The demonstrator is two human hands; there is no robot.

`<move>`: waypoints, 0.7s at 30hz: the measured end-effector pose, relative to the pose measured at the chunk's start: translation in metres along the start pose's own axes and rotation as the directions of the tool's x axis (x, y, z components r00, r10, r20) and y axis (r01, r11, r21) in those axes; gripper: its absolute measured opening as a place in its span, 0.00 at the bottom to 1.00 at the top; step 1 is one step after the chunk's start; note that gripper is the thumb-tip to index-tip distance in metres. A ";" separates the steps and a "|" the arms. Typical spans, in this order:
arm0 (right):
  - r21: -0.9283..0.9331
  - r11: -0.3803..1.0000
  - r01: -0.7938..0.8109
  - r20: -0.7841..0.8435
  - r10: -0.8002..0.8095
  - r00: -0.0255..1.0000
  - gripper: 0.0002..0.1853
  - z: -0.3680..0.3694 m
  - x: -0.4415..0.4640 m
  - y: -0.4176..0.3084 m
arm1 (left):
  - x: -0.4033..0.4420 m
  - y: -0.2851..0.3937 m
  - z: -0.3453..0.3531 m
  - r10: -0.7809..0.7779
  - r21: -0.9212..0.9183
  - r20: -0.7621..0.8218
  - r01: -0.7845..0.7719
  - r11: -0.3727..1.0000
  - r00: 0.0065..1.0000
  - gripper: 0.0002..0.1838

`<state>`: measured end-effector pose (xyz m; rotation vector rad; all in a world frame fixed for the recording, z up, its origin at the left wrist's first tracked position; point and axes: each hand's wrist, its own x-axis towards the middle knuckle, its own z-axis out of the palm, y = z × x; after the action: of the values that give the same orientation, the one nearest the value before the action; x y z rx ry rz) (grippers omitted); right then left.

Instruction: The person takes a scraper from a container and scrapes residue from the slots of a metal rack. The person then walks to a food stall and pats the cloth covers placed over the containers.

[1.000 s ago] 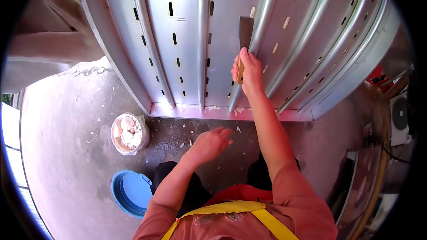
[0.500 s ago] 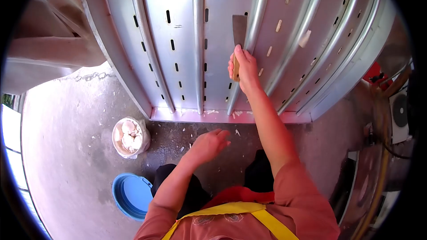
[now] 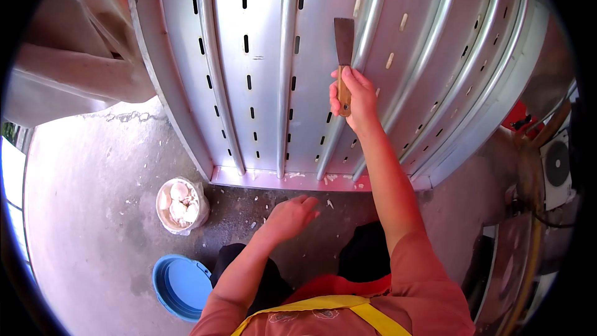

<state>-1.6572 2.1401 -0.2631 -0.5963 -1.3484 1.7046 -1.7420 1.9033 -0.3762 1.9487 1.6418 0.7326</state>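
In the head view my right hand (image 3: 356, 96) is closed round the wooden handle of a putty knife (image 3: 344, 43). The blade points up, over a large metal panel (image 3: 267, 93) with long raised tubes and rows of slots. Several slots right of the blade hold pale filler (image 3: 389, 61), while those to the left look dark. My left hand (image 3: 291, 216) hangs below the panel's lower edge, fingers loosely bent and slightly apart, with nothing visible in it. White scraps (image 3: 295, 175) lie along the panel's bottom lip.
A white bucket (image 3: 202, 211) with pale lumps stands on the concrete floor at left, above a blue basin (image 3: 159, 286). Brown draped sheeting (image 3: 74, 74) hangs at upper left. A fan unit (image 3: 557, 165) and other equipment line the right side.
My right hand and the putty knife have shifted slightly right along the panel. More slots near the blade look dark. The whole view has moved a little; my left hand stays much the same.
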 end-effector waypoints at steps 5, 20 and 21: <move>0.100 0.995 -0.026 0.009 0.025 1.000 0.18 0.007 -0.001 -0.013 | -0.001 -0.001 -0.001 0.044 -0.004 0.002 -0.044 0.999 0.999 0.15; 0.057 0.993 0.105 -0.055 -0.102 0.993 0.18 0.019 0.015 -0.033 | -0.005 0.003 -0.002 0.031 0.010 -0.009 -0.031 0.999 0.999 0.15; 0.064 0.989 0.136 -0.046 -0.134 0.990 0.18 0.023 0.022 -0.046 | -0.005 0.003 0.000 0.037 0.002 -0.016 -0.037 0.999 0.999 0.15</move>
<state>-1.6718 2.1490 -0.2096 -0.4882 -1.2688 1.6128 -1.7409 1.8975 -0.3747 1.9841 1.6202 0.7629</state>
